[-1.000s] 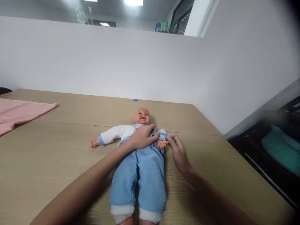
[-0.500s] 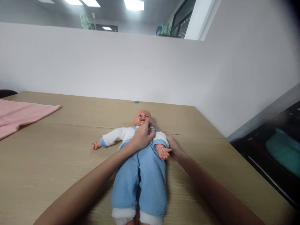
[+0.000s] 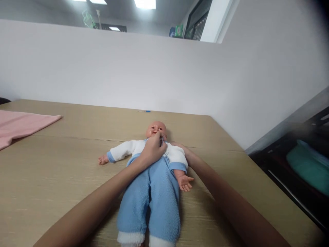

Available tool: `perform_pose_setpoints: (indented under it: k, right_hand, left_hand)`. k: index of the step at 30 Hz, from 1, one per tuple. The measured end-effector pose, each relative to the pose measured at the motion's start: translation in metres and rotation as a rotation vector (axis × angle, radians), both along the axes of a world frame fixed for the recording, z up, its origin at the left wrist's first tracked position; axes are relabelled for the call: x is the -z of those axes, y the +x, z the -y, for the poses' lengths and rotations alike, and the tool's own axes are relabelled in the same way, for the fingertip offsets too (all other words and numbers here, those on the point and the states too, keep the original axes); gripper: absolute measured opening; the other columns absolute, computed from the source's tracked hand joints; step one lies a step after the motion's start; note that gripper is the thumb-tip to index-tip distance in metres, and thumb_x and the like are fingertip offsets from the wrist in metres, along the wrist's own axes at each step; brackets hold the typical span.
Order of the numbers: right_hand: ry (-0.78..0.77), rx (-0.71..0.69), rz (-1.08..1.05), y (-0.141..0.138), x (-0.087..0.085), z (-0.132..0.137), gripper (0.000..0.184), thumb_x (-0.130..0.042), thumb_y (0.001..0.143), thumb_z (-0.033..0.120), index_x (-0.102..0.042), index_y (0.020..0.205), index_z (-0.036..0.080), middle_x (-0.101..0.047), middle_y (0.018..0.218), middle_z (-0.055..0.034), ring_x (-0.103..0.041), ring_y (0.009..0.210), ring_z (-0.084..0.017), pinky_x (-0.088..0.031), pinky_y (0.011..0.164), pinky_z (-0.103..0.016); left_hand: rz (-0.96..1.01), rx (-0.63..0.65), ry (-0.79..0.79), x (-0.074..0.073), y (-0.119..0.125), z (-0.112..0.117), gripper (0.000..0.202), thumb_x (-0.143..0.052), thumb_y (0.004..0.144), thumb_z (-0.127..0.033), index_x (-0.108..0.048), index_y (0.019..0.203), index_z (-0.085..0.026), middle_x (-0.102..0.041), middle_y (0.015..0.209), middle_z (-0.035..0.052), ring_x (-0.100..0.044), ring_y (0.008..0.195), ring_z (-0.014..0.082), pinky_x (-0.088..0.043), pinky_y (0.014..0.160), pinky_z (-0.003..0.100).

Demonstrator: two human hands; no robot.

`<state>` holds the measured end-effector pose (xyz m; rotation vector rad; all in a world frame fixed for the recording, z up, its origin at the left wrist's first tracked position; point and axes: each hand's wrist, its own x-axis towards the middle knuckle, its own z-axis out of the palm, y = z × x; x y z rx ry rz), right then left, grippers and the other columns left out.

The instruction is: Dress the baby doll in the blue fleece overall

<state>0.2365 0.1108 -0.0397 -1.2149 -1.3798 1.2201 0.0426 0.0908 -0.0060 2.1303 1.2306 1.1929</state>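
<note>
A baby doll (image 3: 154, 178) lies on its back on the wooden table (image 3: 51, 164), head away from me. It wears a white top and fluffy blue dungarees. My left hand (image 3: 152, 150) rests on its chest, fingers pinched together at the collar just under the chin. My right hand (image 3: 183, 150) reaches in beside the doll's shoulder on the right; its fingers are hidden behind the shoulder and neck. The doll's arm on that side lies along its body, palm up (image 3: 185, 182).
A pink cloth (image 3: 20, 125) lies at the table's far left. A white partition wall (image 3: 128, 68) runs along the back edge, with a small blue object (image 3: 147, 111) at its foot. At the right, a dark shelf holds something teal (image 3: 305, 168).
My right hand let go of the doll's hand and slid up behind its shoulder. The doll's arm dropped from its belly to its side. My left hand moved up to the collar.
</note>
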Motion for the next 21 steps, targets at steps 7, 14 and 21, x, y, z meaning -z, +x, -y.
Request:
perform_pose_setpoints:
  k: [7, 14, 21]
  right_hand:
    - [-0.176, 0.037, 0.024, 0.029, -0.025, 0.073, 0.058, -0.093, 0.073, 0.041, -0.066, 0.122, 0.025, -0.082, 0.103, -0.0047, -0.076, 0.088, -0.024, -0.061, 0.068, -0.031]
    - [0.044, -0.101, 0.316, 0.089, -0.042, 0.099, 0.053, -0.087, 0.076, 0.036, -0.074, 0.127, 0.026, -0.081, 0.12, -0.008, -0.076, 0.102, -0.029, -0.062, 0.083, -0.038]
    - [0.027, 0.004, 0.329, 0.132, -0.011, 0.08, 0.056, -0.088, 0.079, 0.056, -0.074, 0.123, 0.024, -0.082, 0.109, -0.0091, -0.076, 0.092, -0.03, -0.062, 0.083, -0.044]
  left_hand:
    - [-0.019, 0.034, 0.015, 0.002, 0.001, 0.0, 0.025, -0.056, 0.084, -0.002, -0.055, 0.1, -0.022, -0.07, 0.093, 0.0037, -0.065, 0.085, 0.021, -0.045, 0.075, 0.032]
    - [-0.035, 0.047, 0.045, 0.002, 0.001, 0.001, 0.025, -0.057, 0.084, -0.002, -0.055, 0.1, -0.022, -0.07, 0.094, 0.0041, -0.065, 0.088, 0.022, -0.045, 0.078, 0.032]
    - [-0.102, 0.027, 0.046, 0.002, 0.002, 0.006, 0.014, -0.057, 0.096, -0.016, -0.054, 0.108, -0.023, -0.071, 0.096, 0.0045, -0.066, 0.086, 0.0225, -0.044, 0.075, 0.033]
